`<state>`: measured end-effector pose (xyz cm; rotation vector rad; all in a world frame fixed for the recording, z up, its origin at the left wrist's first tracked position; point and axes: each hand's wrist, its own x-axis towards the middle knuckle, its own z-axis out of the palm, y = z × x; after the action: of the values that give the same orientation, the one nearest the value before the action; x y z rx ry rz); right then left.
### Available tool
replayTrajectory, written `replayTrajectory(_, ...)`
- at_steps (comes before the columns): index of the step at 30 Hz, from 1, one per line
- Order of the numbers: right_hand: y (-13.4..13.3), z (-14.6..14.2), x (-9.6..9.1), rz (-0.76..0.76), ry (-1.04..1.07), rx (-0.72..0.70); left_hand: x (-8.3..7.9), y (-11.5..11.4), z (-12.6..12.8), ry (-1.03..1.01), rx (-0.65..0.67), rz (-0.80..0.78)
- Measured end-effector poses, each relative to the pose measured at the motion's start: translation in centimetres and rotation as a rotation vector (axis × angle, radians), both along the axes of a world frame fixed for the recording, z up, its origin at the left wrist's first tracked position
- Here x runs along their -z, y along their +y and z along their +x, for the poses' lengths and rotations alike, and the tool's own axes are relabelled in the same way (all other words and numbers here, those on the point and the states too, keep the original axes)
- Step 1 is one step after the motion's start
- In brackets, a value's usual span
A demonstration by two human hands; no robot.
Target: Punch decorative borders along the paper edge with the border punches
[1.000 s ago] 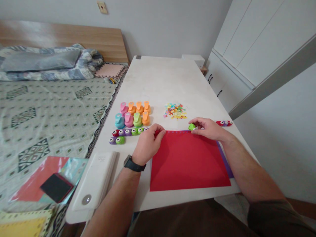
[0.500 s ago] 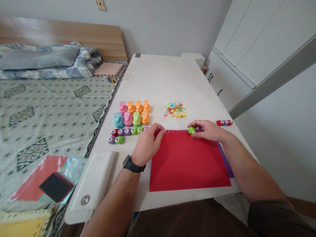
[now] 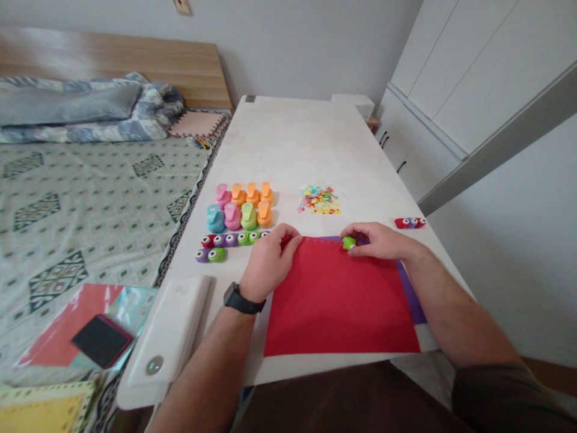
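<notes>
Red sheet (image 3: 340, 300) is lying in front of us at the near end of the tabletop (image 3: 293, 144), purple sheet (image 3: 412, 294) showing past its right edge and a bit along its far edge. Our left hand (image 3: 270, 261) is pinching the red sheet's far left corner, thumb against fingers. Our right hand (image 3: 382, 239) is grasping a small green punch (image 3: 348, 243) between thumb and fingers, at the far edge, right of the middle. Whether its slot is biting paper, we can't tell. Row of small marks (image 3: 322, 242), looking like holes, is running along that edge between the hands.

Handling, our guess: paper should be light and thin, creasing easily, maybe sliding on the purple sheet. Best hold is corners or plain margins, light pressure; the marked edge is probably the weakest strip. Punch is looking like light, stiff plastic; we're favouring its sides.

Around: confetti (image 3: 319, 199) is lying beyond the sheet; large punches (image 3: 232, 216) and small punches (image 3: 231, 239) are standing to the left; red and purple punches (image 3: 409, 223) are sitting beyond our right wrist; white device (image 3: 175, 325) is resting near left.
</notes>
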<state>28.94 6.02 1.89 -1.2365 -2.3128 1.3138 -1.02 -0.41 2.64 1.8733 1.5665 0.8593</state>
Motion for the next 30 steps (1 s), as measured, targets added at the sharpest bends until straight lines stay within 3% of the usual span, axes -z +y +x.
replayTrajectory(5, -0.27, -0.12, -0.37, -0.011, -0.095, -0.025, 0.22, 0.13, -0.05, -0.006, 0.007, -0.004)
replayTrajectory(30, -0.98, -0.10, 0.15, -0.062, -0.038, 0.012, 0.22, 0.09, 0.03, 0.012, 0.025, -0.006)
